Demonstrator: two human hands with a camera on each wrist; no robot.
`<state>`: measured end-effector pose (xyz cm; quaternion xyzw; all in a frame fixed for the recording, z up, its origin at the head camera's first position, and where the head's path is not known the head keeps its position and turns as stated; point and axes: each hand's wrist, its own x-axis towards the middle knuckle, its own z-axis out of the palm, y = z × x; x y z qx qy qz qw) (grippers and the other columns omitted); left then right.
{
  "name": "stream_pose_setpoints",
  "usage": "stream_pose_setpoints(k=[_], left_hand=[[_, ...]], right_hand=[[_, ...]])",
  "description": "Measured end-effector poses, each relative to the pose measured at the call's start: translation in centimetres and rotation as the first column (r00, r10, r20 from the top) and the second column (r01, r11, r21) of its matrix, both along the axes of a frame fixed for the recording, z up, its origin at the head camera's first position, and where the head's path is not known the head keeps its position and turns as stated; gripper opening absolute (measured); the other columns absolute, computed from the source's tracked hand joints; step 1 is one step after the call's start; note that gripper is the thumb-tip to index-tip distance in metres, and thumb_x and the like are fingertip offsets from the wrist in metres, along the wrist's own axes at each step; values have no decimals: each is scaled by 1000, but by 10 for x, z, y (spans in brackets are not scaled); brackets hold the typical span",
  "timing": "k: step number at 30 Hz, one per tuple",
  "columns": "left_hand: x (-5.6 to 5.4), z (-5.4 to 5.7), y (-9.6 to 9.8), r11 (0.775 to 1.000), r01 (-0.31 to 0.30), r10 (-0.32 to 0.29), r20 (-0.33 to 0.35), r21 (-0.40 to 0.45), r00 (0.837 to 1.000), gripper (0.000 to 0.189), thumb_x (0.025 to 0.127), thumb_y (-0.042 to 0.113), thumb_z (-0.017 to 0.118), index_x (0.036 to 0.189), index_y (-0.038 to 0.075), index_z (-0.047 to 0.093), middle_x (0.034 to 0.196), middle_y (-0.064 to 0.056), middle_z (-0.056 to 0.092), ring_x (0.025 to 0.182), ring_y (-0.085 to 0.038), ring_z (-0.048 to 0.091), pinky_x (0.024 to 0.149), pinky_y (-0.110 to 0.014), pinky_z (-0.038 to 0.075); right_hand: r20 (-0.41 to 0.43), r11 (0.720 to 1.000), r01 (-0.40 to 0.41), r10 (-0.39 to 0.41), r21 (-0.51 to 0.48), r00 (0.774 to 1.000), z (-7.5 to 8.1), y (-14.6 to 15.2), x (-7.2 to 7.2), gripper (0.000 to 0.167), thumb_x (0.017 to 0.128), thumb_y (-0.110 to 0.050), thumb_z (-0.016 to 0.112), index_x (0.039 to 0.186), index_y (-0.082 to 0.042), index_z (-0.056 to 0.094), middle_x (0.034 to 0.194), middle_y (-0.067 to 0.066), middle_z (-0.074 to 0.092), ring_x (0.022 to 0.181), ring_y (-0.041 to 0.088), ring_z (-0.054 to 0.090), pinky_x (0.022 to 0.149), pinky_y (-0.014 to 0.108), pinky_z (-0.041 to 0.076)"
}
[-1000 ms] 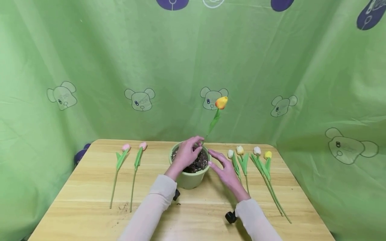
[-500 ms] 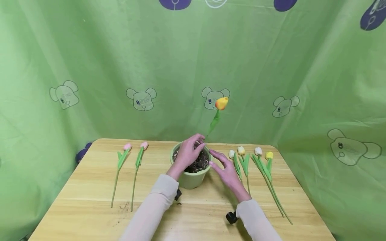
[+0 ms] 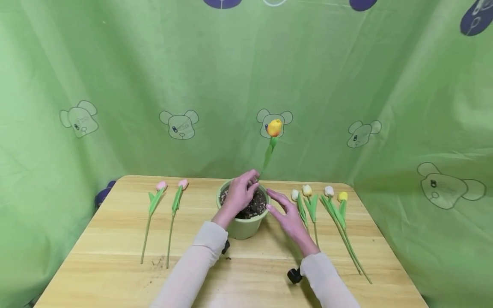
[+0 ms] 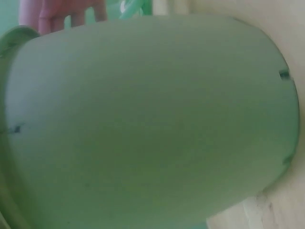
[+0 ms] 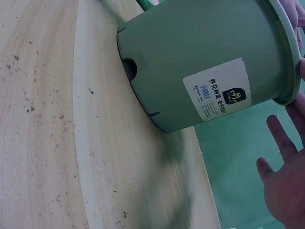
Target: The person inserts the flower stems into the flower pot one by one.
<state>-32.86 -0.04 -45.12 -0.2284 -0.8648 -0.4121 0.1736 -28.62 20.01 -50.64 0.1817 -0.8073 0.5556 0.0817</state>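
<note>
An orange-yellow tulip (image 3: 274, 128) stands nearly upright above a light green flower pot (image 3: 243, 230), leaning a little right. My left hand (image 3: 239, 193) reaches over the pot and pinches its stem low down; the stem's lower end is hidden behind the fingers. Dark soil (image 3: 254, 207) with pale grains fills the pot. My right hand (image 3: 289, 217) is at the pot's right rim, fingers spread and fairly straight. In the right wrist view, fingertips of that hand (image 5: 290, 186) touch or nearly touch the rim, beside a white label (image 5: 218, 89) on the pot's wall.
Two pink tulips (image 3: 182, 184) lie on the wooden table (image 3: 111, 239) to the left. White and cream tulips (image 3: 307, 190) and a yellow one (image 3: 342, 196) lie to the right. Soil crumbs (image 3: 158, 262) dot the front left. A green curtain (image 3: 227, 85) hangs behind the table.
The orange-yellow tulip's bloom has swung left, so its stem stands more upright. My left hand keeps its pinch over the pot; the right hand has barely moved.
</note>
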Motion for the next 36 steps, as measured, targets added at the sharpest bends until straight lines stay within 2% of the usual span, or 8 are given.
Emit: stream_pose_setpoints(k=[5,17,26,29,36], left_hand=[[2,2,0,999,-4,4,8,-47,1000,21,98,8,69,118,14,66,105,-5,74,93,-21,72,89,-31,66],[-2,-1,3,996,10,-8,22,-94,1000,22,97,7,70,117,13,65,107,-6,75,97,-23,72,93,-35,65],[-2,2,1,993,-2,6,36,-120,999,21,97,8,71,115,15,64,105,-5,76,97,-23,72,96,-37,65],[-1,1,1,992,-2,7,36,-126,999,21,97,9,71,115,15,64,104,-5,76,97,-24,72,96,-38,64],[1,-1,1,989,2,4,39,-149,999,20,96,8,72,113,16,64,102,-4,75,96,-23,72,94,-36,65]], right_hand=[[-13,1000,-7,7,14,1000,-5,2,-4,51,101,-16,67,150,-10,53,159,14,47,147,39,42,128,68,22],[7,999,5,-6,41,1000,-2,7,-4,50,101,-25,68,149,-18,56,159,7,49,148,34,41,127,70,22],[22,999,4,-5,38,1000,5,3,-3,50,101,-24,68,149,-16,55,159,9,48,150,36,39,127,73,18],[19,999,7,-8,46,1000,2,5,-5,50,101,-26,68,149,-19,56,159,7,49,150,35,39,127,73,18],[17,999,14,-15,52,1000,2,4,-4,50,100,-22,69,148,-15,56,159,10,49,149,37,39,126,74,19]])
